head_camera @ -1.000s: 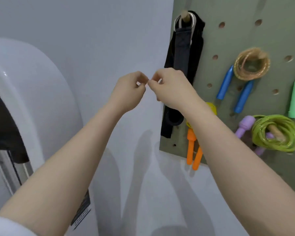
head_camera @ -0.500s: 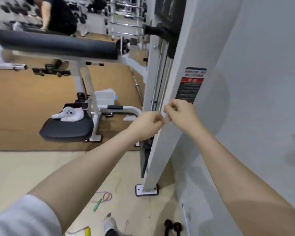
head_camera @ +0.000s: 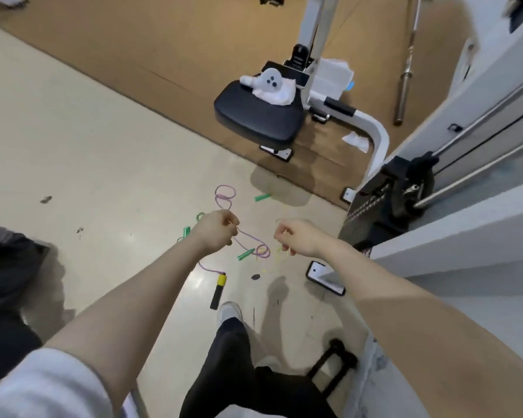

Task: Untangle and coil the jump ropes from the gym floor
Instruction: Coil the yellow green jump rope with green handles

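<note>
I'm looking down at the gym floor [head_camera: 88, 152] w/ both arms stretched out in front of me. My left hand [head_camera: 216, 229] is curling its fingers & seems to be pinching something thin, tho I can't tell if it's a rope or not. My right hand [head_camera: 295, 236] is also curling loosely; can't tell what, if anything, it's holding, since thin yellowish strands are showing right at it but are too blurry to read.

The jump ropes are lying tangled on the pale floor just beyond & below my hands. A purple rope [head_camera: 224, 196] is looping near the edge where the pale floor is meeting the brown mat [head_camera: 133, 40], then trailing back toward me to a yellow & black handle [head_camera: 218, 286] near my shoe [head_camera: 230, 310]. Green handles [head_camera: 245, 254] are lying scattered around it: one [head_camera: 263, 197] close to the mat edge, others beside my left hand. A faint yellow rope [head_camera: 272, 265] is lying under my right hand.

A black padded bench seat [head_camera: 254, 119] is standing on the mat w/ a white cloth [head_camera: 272, 86] on it. A barbell [head_camera: 406, 64] is lying toward the far right, & a white machine frame [head_camera: 465, 236] is running along the right side.
</note>
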### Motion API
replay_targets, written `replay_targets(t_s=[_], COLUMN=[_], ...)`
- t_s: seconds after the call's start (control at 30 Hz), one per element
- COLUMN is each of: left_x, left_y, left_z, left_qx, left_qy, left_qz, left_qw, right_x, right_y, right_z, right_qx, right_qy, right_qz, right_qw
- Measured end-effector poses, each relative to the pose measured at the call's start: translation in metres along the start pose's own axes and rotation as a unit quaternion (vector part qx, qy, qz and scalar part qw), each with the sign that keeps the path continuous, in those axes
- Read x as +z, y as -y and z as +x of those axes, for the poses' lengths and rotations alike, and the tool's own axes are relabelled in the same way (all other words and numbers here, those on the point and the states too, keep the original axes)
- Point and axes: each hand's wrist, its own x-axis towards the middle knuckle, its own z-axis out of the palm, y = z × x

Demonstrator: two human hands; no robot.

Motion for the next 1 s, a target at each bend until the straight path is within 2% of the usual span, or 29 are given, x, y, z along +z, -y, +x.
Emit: replay_targets(t_s=[0.13, 0.27, 0.5, 0.63, 0.77, 0.9, 1.0], left_x=[-0.004, 0.025, 0.137, 0.197, 0.242, 0.284, 0.306], left_y=[0.049, 0.106, 0.242, 0.312, 0.364, 0.407, 0.436], left_z=[0.051, 0.121, 0.247, 0.329, 0.412, 0.483, 0.505], left_qx=[-0.041, -0.065, -0.135, -0.146, -0.135, -0.117, -0.082], left_qy=[0.004, 0.01, 0.045, 0.057, 0.042, 0.005, 0.069], left_qz=[-0.014, -0.004, -0.037, 0.034, 0.126, 0.181, 0.199], left_qw=[0.999, 0.998, 0.989, 0.987, 0.982, 0.976, 0.974], right_x=[0.034, 0.076, 0.178, 0.228, 0.272, 0.316, 0.327], right_y=[-0.02, -0.066, -0.195, -0.268, -0.324, -0.369, -0.389], right_z=[0.067, 0.144, 0.285, 0.367, 0.455, 0.524, 0.539], right_qx=[0.036, 0.059, 0.09, 0.081, 0.03, -0.049, -0.139], right_qy=[0.038, 0.017, 0.087, 0.109, 0.106, 0.079, 0.039], right_qz=[-0.009, -0.071, -0.161, -0.203, -0.257, -0.341, -0.432], right_qw=[0.999, 0.996, 0.979, 0.97, 0.96, 0.936, 0.89])
